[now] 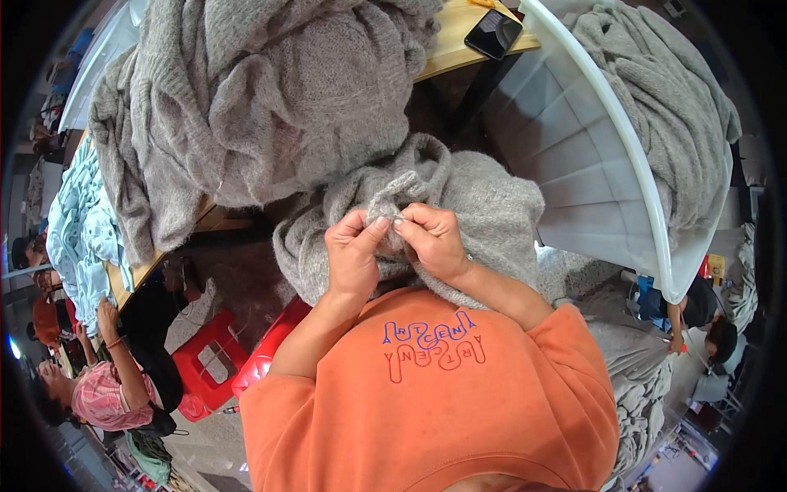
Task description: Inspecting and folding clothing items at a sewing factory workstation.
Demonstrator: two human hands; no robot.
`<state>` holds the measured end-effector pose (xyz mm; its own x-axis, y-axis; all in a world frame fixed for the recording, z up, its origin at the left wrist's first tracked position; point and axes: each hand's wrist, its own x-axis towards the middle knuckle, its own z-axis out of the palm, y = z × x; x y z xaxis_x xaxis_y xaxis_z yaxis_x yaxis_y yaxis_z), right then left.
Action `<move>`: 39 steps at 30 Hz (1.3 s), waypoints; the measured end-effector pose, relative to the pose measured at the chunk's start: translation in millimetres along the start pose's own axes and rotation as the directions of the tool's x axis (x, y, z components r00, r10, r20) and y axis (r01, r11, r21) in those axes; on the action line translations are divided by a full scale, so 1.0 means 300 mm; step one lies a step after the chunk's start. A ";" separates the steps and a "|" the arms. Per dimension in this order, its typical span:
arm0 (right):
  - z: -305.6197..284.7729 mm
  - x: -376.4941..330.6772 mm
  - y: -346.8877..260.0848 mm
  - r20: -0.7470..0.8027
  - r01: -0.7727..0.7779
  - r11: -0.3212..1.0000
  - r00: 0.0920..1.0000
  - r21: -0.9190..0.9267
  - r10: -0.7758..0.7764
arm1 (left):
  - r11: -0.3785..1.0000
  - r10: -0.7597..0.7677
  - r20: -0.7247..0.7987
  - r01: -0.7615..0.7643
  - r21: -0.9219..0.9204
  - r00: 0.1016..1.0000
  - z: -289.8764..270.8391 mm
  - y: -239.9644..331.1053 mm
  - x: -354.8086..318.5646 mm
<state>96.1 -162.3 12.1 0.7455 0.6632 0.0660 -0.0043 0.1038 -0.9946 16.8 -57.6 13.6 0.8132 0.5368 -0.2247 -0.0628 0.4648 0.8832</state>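
Note:
A fuzzy grey knitted garment [484, 193] lies bunched over my lap. My left hand [354, 250] pinches a small fold of it between thumb and fingers. Right beside it, my right hand [432, 240] grips the same bit of knit, the two thumbs almost touching. A narrow piece of the knit sticks up just beyond my fingertips. Whether a thread or anything small is also between the fingers is too fine to make out.
A big heap of grey knitwear [270, 98] covers the wooden table [455, 41] ahead, with a black phone [493, 34] at its edge. A white plastic bin [574, 131] holding more knitwear stands right. Light-blue cloth [82, 230], a red stool [209, 361] and a co-worker [115, 385] are left.

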 end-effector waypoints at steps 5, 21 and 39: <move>-0.019 0.015 -0.025 0.028 0.220 0.957 0.975 -0.189 -0.219 | 0.982 0.046 0.047 -0.037 -0.188 0.998 0.008 0.045 0.016; -0.192 0.014 -0.047 0.068 0.398 0.851 0.914 -0.344 -0.400 | 0.968 0.228 0.134 -0.210 -0.136 0.964 -0.101 0.306 -0.007; -0.081 0.014 -0.086 0.387 0.765 0.407 0.617 -0.499 -0.685 | 0.955 -0.291 0.276 0.259 0.145 0.916 0.012 0.108 0.036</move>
<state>115.3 -180.2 36.2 0.2048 0.6251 0.7532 0.9011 0.1800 -0.3944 25.7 -39.4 41.2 0.9229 0.1623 -0.3491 0.2351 0.4806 0.8448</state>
